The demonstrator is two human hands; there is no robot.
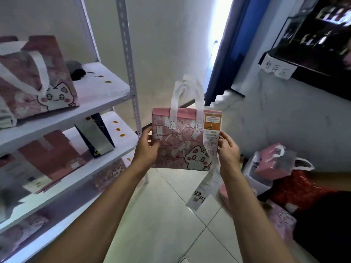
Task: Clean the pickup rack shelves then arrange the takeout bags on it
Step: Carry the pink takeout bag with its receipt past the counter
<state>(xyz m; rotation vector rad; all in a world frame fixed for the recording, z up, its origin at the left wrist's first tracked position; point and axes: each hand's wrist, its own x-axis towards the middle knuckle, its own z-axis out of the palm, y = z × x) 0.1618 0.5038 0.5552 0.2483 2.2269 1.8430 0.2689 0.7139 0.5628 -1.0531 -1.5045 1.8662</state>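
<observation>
White tiled floor (171,215) and a pale wall (167,44) fill the head view, with a white metal rack (131,73) along the left side. Both hands hold a pink cat-print bag (182,147) upright in the air, to the right of the rack's front post and well above the floor. Its white handles (187,95) stand up, and a long receipt (209,141) hangs from the bag's right edge, trailing below its bottom. The left hand (147,147) grips the bag's left edge, thumb on the front and the fingers curled behind it. The right hand (228,149) pinches the right edge where the receipt lies, thumb in front (the other fingers are mostly hidden behind). On the rack's upper shelf (98,92) stands another pink bag (38,78) beside a dark lump (77,72), blurred; small orange spots (107,82) mark the board. The shelf below carries a dark bag (98,133) with a silvery side, and more pink bags sit lower down, too blurred to tell apart. At the right, against the wall, lies a pile of pink bags (275,164) on the floor, and a handwritten paper label (278,70) is stuck to a dark counter edge above.
</observation>
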